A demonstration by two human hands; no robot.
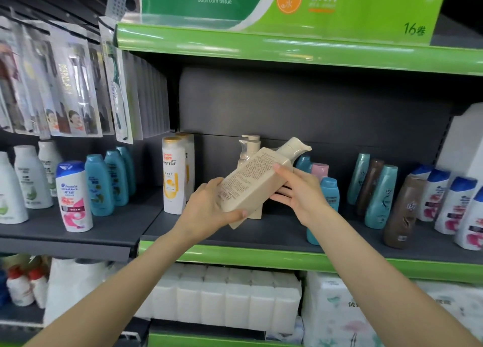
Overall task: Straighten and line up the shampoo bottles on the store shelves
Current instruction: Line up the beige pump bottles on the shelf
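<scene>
The beige pump bottle (257, 179) is held tilted above the shelf (274, 231): its base is gripped by the left hand (209, 208), its side cradled by the right hand (300, 192). If swung carelessly, the leaning brown bottle (401, 210) could be toppled.

A green bathroom tissue pack (287, 4) tops the upper shelf, packaged toothbrushes (65, 85) hang left, white tissue packs (222, 299) below.
</scene>
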